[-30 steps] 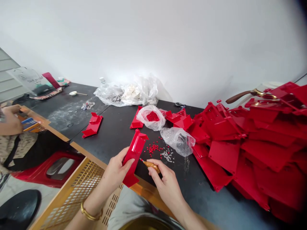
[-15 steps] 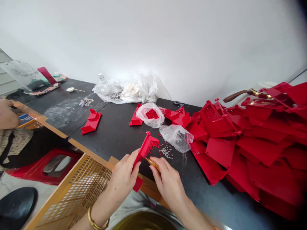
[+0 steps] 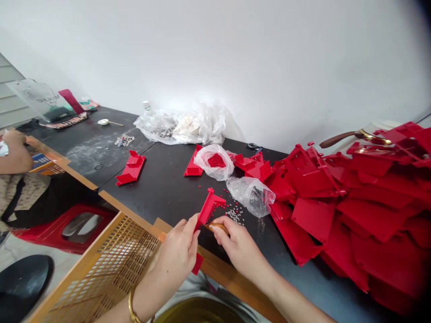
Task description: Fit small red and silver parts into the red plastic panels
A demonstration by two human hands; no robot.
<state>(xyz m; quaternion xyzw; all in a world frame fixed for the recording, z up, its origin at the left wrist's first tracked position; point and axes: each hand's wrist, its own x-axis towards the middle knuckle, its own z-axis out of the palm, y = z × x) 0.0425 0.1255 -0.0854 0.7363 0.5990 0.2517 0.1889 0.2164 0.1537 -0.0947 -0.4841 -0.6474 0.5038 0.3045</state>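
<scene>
My left hand (image 3: 180, 249) is wrapped round a red bracket (image 3: 206, 209), a long plate with a flap bent up at its far end, held tilted above the table's front edge. In my right hand (image 3: 239, 244) is a small screwdriver (image 3: 218, 228) with an amber handle. Its tip meets the right side of the bracket, where the bracket and my fingers hide the exact contact. Just beyond lie loose red beads (image 3: 236, 204) and several small pale rings (image 3: 235, 216) on the black tabletop.
Close behind stands an open plastic bag of red beads (image 3: 216, 160), with another clear bag (image 3: 252, 195) beside it. A large pile of red plates (image 3: 377, 211) covers the right side. One bracket (image 3: 131, 168) lies left. A yellow crate (image 3: 104, 264) stands below; a co-worker's arm (image 3: 15, 152) is far left.
The bracket has turned from its face showing to nearly edge-on, and my left hand has turned with it. The screwdriver has come up against the bracket, and my right fingers have closed further over its handle.
</scene>
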